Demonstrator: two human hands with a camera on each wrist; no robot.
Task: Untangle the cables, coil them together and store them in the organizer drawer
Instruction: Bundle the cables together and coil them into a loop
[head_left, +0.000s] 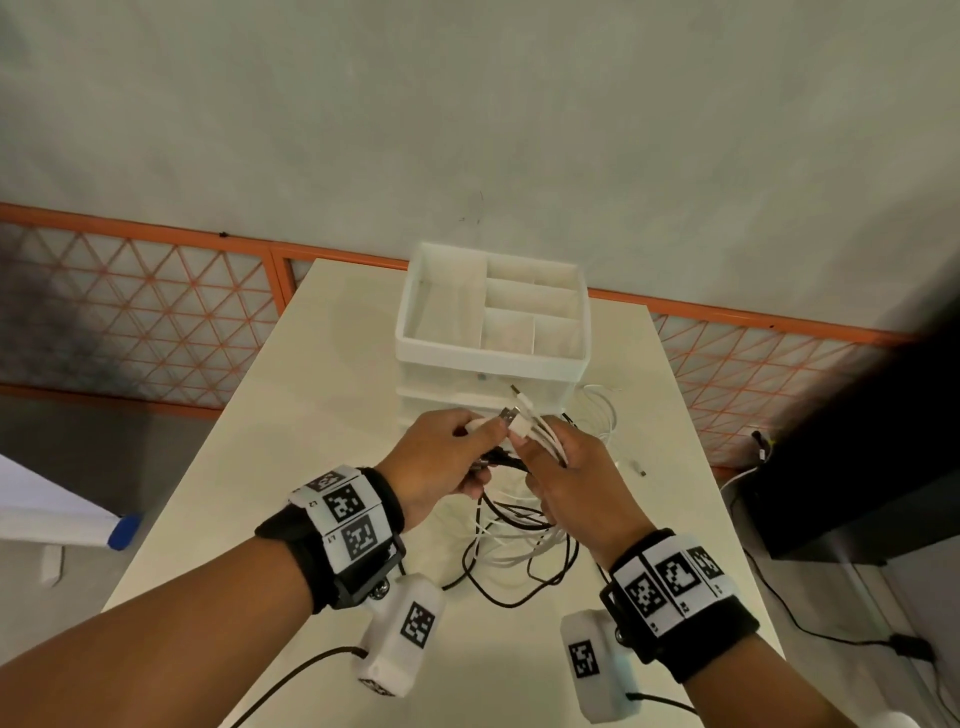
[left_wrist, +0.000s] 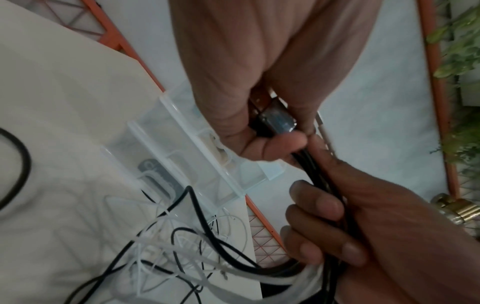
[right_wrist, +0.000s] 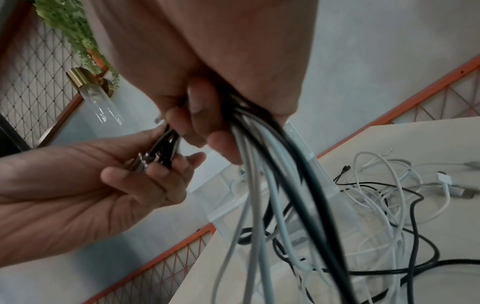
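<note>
Both hands meet mid-frame over the tabletop (head_left: 332, 467). The left hand (head_left: 441, 457) pinches the plug ends, while the right hand (head_left: 576, 483) has its grip curled round the cables (head_left: 519, 540), a black-and-white bundle. The rest trails in loose loops below, in front of the white organizer (head_left: 491, 358).

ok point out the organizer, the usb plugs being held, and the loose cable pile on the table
organizer (head_left: 415, 340), head view, near left wall of its open top tray
usb plugs (head_left: 511, 415), head view, metal tip of one plug sticking up between both hands
loose cable pile (right_wrist: 384, 197), right wrist view, white loops lying on the table
</note>
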